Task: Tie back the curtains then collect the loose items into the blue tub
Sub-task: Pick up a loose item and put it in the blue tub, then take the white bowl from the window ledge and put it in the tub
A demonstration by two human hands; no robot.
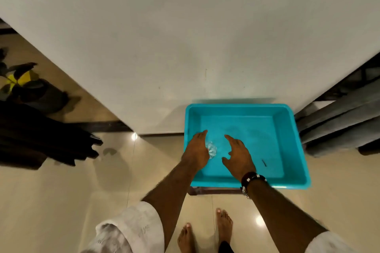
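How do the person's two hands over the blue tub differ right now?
The left hand has a small clear, crinkly item against its fingers, though the grip itself is hidden; the right hand holds nothing, fingers spread and relaxed. The right wrist wears a dark beaded bracelet; the left wrist is bare. The left hand sits at the tub's left wall; the right is nearer the middle. Both reach into the blue tub.

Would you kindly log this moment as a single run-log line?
left hand: holds clear crumpled item over blue tub | right hand: open, above tub | small dark item: on tub floor
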